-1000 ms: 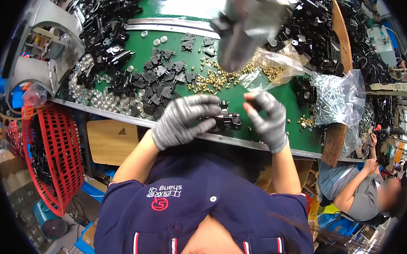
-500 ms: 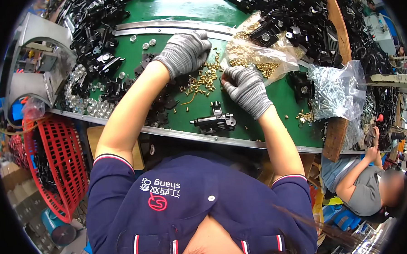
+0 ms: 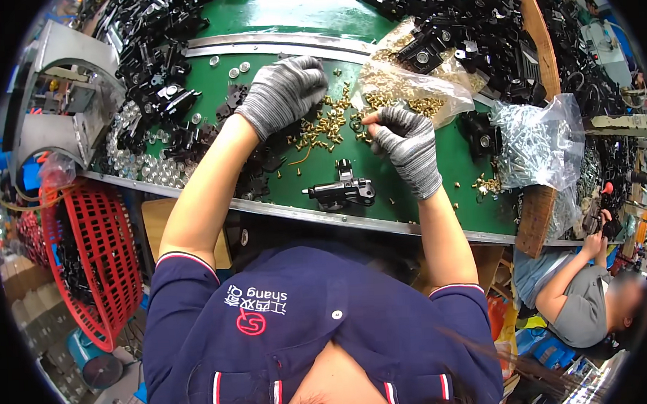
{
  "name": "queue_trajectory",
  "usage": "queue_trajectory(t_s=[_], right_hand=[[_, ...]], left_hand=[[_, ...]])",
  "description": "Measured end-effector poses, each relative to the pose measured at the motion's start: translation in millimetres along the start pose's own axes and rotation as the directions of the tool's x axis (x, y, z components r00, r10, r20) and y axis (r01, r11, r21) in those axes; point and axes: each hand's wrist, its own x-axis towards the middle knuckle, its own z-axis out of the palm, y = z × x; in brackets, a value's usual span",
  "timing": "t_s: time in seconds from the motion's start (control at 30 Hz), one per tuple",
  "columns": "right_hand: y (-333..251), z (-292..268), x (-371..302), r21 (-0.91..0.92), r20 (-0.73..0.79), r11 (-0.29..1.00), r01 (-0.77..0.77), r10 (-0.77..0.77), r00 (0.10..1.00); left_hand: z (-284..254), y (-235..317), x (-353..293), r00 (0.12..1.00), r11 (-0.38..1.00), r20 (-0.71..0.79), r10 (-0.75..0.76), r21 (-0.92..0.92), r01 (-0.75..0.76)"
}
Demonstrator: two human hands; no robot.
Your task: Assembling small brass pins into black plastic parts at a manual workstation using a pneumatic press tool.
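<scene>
A: What lies along the left of the tabletop (image 3: 425,205)?
B: Round silvery pieces (image 3: 138,167) by the near edge, then flat black plates (image 3: 267,161), partly behind the forearm.
A: And the left hand (image 3: 286,92)?
B: Gloved, toward the metal strip (image 3: 277,45) at the back, fingers curled in. Its fingertips are hidden, so I can't tell whether it has anything.
A: Next?
B: Loose brass screws (image 3: 326,126); nearer the front edge, the black assembly (image 3: 341,194) lies untouched.
A: The right hand (image 3: 407,144)?
B: Over the screws' right side, thumb and forefinger almost together; I can't make out anything between them. A clear bag of silver screws (image 3: 538,146) sits by the right edge.
A: Which step is this?
B: Picking out small parts, I'd judge. The next move calls for a fine pinch that parts one screw from its neighbours.
</scene>
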Motion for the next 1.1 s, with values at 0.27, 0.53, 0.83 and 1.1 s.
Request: queue_trajectory(t_s=[0.27,0.53,0.83,1.1], right_hand=[[-6,5,-23,0.2,-0.01,0.978,-0.055,0.059,0.998],[-19,3,-69,0.098,-0.13,0.993,-0.066,0.078,0.988],[-2,26,-101,-0.34,-0.115,0.901,0.268,-0.323,0.939],[22,42,-107,-0.066,-0.196,0.965,0.253,-0.262,0.945]], left_hand=[[-2,5,22,0.943,0.976,0.249,-0.219,0.033,0.217],[-41,18,1,0.872,0.726,-0.111,-0.476,-0.61,0.318],[-26,120,-78,0.975,0.705,0.026,-0.222,-0.687,0.179],[1,128,-94,0.987,0.9,-0.123,-0.101,-0.435,0.038]])
